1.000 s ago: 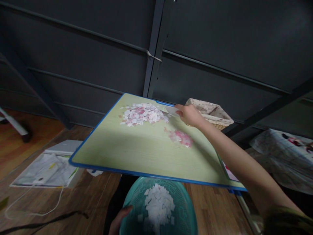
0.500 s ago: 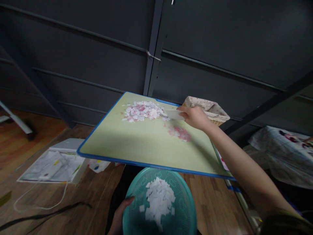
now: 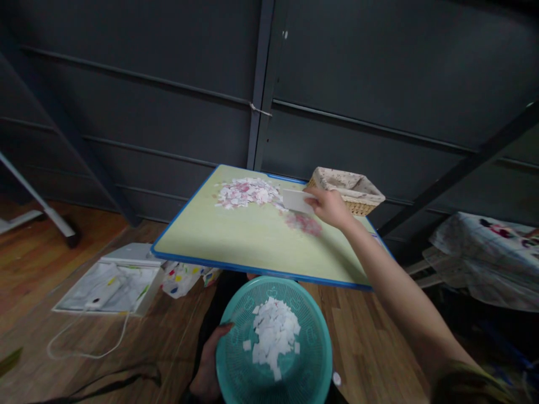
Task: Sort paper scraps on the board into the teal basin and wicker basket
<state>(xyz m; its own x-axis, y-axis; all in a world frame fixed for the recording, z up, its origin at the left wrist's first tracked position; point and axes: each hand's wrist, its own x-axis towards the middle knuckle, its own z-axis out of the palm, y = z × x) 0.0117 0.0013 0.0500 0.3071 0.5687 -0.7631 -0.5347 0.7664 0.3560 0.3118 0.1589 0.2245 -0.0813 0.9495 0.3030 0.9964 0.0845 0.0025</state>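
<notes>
My right hand [image 3: 329,206] reaches out over a light green table with a blue rim [image 3: 252,269] and pinches a white card [image 3: 297,200], held on edge above the tabletop. A large heap of white and pink paper scraps [image 3: 248,192] lies just left of the card. A smaller pink heap [image 3: 304,223] sits below it. My left hand [image 3: 209,362] grips the near-left rim of a teal plastic basket [image 3: 314,359] held under the table's front edge. White paper scraps [image 3: 273,336] lie piled inside the basket.
A wicker basket with a cloth lining [image 3: 349,191] stands at the table's far right corner. A dark panelled wall [image 3: 168,101] rises behind. On the wooden floor at left lie a flat white box [image 3: 113,280] and a cable [image 3: 84,348]. Patterned cloth [image 3: 484,258] is at right.
My right hand with the card has shifted slightly toward the left, nearer the big scrap heap. The view has pulled back and dropped a little, and the teal basket appears more fully.
</notes>
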